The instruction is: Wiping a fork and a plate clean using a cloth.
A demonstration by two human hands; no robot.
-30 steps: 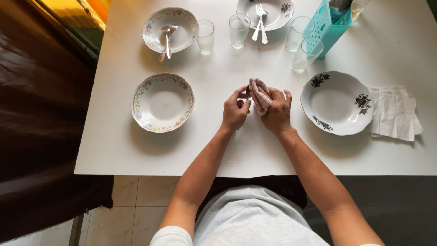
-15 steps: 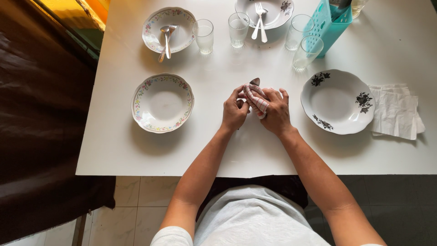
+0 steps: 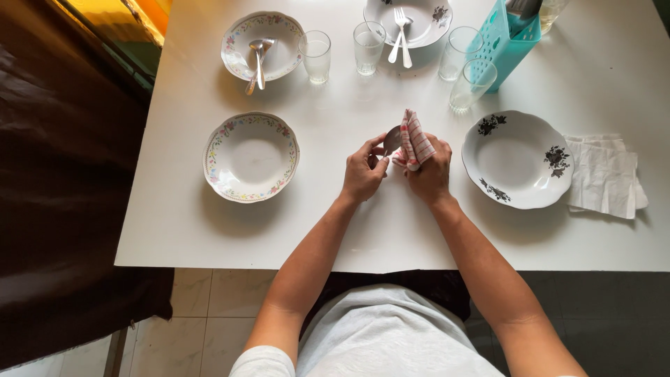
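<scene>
My left hand [image 3: 363, 172] pinches a metal spoon [image 3: 391, 138] whose bowl shows just above my fingers. My right hand [image 3: 427, 172] grips a red-and-white striped cloth [image 3: 414, 139] that stands up beside the spoon's bowl, touching it. Both hands rest over the white table [image 3: 349, 230], between a floral-rimmed plate [image 3: 250, 156] on the left and a white plate with dark flower prints [image 3: 517, 159] on the right.
At the back stand several glasses [image 3: 315, 56], a floral plate with two spoons [image 3: 262, 46], a plate with a fork [image 3: 407, 17] and a turquoise cutlery basket [image 3: 506, 42]. White paper napkins [image 3: 604, 173] lie at the right. A dark cloth hangs left of the table.
The cloth has come off the spoon's bowl and now stands upright in my right hand; the bowl is bare and more visible. Both hands stayed in nearly the same place.
</scene>
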